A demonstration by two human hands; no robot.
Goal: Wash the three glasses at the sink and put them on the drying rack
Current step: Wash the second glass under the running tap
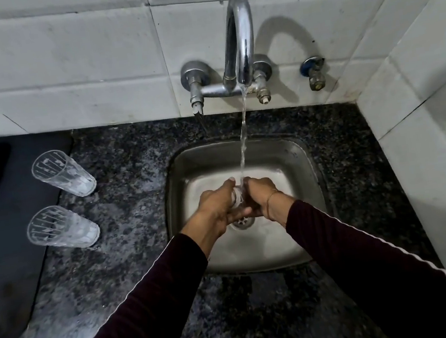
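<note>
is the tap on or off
On. A stream of water runs from the tap spout down onto the glass held between both hands over the sink.

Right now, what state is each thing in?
Tap: running, stream falling into the sink.
Held glass: under the stream, gripped by left hand and right hand.
Far glass: upright on counter.
Near glass: upright on counter.

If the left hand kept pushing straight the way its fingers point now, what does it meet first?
The left hand points right, across the sink. First in its line is the glass under the running water, held between both hands, then the right hand. Depth is hard to judge.
</note>
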